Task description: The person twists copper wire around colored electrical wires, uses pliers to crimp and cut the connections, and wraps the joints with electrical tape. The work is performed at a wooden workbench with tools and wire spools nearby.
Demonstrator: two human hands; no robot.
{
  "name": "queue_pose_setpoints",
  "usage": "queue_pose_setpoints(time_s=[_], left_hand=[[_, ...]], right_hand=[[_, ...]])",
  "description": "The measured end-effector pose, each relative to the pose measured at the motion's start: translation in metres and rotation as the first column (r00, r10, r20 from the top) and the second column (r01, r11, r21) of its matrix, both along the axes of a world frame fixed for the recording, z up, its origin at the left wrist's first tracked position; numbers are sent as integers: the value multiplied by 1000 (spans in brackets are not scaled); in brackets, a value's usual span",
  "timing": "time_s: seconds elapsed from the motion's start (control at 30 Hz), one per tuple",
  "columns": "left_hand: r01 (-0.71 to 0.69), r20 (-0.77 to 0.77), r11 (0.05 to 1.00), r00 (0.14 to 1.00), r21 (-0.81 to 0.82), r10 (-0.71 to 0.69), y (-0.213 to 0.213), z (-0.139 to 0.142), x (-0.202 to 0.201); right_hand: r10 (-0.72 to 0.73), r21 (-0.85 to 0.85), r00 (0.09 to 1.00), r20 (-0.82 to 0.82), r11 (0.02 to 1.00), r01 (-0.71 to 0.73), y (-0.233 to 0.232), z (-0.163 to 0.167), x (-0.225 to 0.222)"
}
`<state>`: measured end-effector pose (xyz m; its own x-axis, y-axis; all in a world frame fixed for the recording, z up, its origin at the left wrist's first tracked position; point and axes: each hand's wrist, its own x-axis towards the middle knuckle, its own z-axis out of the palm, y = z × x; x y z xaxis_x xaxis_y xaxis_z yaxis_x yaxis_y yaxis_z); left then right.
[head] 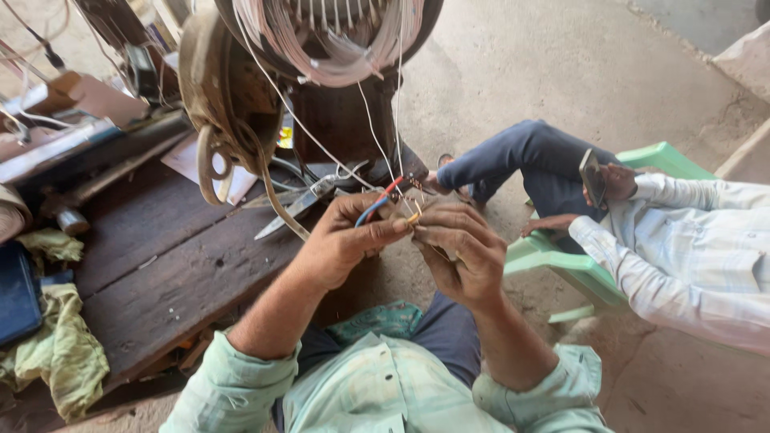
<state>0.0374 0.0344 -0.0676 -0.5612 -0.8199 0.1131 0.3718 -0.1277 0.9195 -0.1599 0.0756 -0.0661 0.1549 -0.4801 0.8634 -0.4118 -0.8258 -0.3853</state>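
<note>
My left hand (343, 239) pinches a bundle of thin wires (383, 198), one red and one blue, just in front of my chest. My right hand (459, 247) meets it fingertip to fingertip and grips the bare yellowish wire ends (415, 215). White leads (377, 136) run up from my hands into the copper winding of a motor stator (329, 36) that stands on the dark wooden bench (172, 269). Both hands are closed on the wires.
Scissors or pliers (298, 204) lie on the bench beside the motor. Yellow-green rags (60, 353) sit at the bench's left end. At right another person (682, 248) sits on a green plastic chair (561, 261), holding a phone (592, 178). Concrete floor lies beyond.
</note>
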Motion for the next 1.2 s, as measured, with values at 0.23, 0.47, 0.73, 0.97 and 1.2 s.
queue_pose_setpoints(time_s=[0.23, 0.47, 0.73, 0.97, 1.2], left_hand=[[-5, 51, 1000, 999, -6, 5, -4, -10, -1], [-47, 64, 999, 997, 10, 46, -6, -4, -3], [9, 85, 999, 996, -36, -6, -7, -1, 0], [-20, 146, 999, 989, -40, 25, -8, -4, 2], [-23, 163, 999, 986, -41, 29, -7, -1, -2]], right_hand=[[-30, -59, 999, -38, 998, 28, -6, -13, -7], [-60, -141, 994, -88, 989, 47, -12, -13, -11], [-176, -320, 955, -241, 943, 93, -16, -18, -22], [-342, -340, 878, -335, 913, 226, -15, -8, -31], [-295, -280, 894, -338, 938, 203, -11, 0, -31]])
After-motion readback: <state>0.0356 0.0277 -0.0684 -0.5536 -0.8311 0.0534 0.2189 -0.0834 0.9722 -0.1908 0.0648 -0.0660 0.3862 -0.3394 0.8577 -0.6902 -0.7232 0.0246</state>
